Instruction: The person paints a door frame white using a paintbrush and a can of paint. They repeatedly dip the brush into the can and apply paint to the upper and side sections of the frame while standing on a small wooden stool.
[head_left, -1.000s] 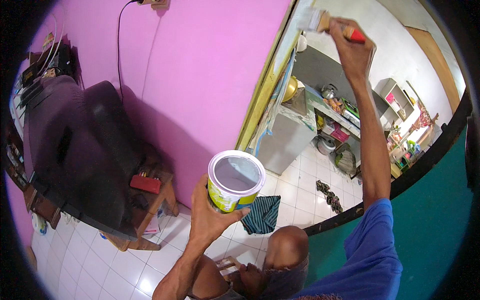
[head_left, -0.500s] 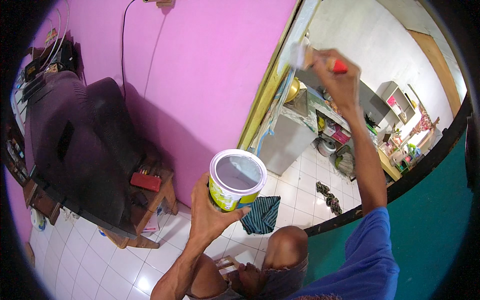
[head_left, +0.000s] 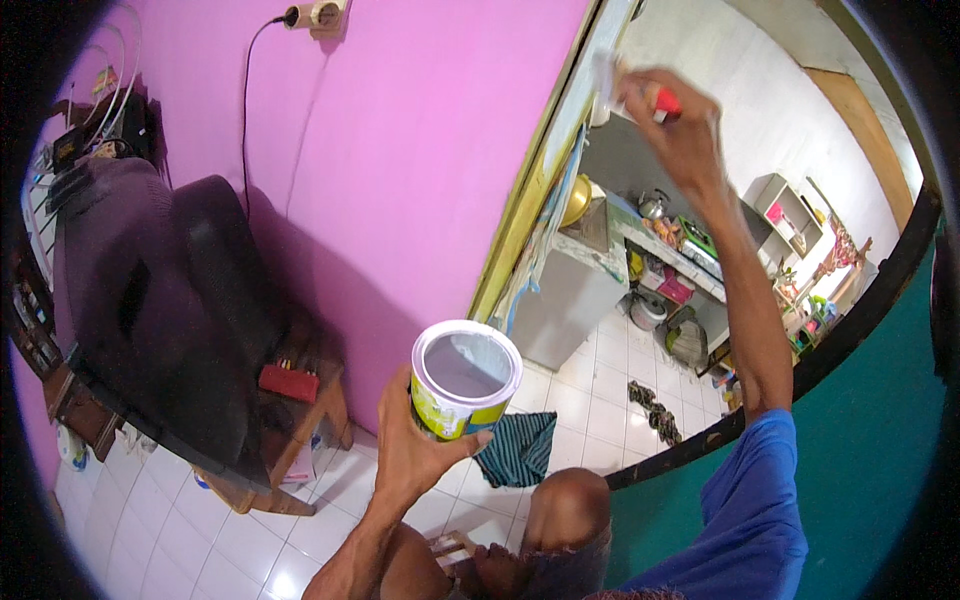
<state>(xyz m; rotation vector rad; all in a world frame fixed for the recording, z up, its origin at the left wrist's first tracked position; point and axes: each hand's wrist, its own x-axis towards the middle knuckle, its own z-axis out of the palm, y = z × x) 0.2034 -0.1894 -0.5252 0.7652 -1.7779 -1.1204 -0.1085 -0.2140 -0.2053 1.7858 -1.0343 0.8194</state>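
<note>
My left hand [head_left: 420,445] grips an open paint can [head_left: 450,410] with a yellow-green label and some pale paint inside, held low in front of me. Up high, my right hand [head_left: 680,140] is closed on a paintbrush [head_left: 665,100] with a red-tipped handle. Its pale bristles are at the narrow, light-painted door frame [head_left: 575,100], blurred, so I cannot tell whether they touch it. The frame's yellowish edge [head_left: 495,260] runs down beside the pink wall [head_left: 390,150]. My bare knees show below the can.
A large black television [head_left: 160,280] sits left on a wooden stand [head_left: 300,440] with a red case [head_left: 288,380]. A cord hangs from a socket [head_left: 315,15]. A striped cloth [head_left: 515,450] lies on tiles. Through the doorway is a cluttered kitchen counter [head_left: 660,240]; a teal surface [head_left: 860,420] is right.
My right hand with the brush moved down and left along the frame, then back up a little. The can sits slightly lower in view, as the view has shifted slightly.
</note>
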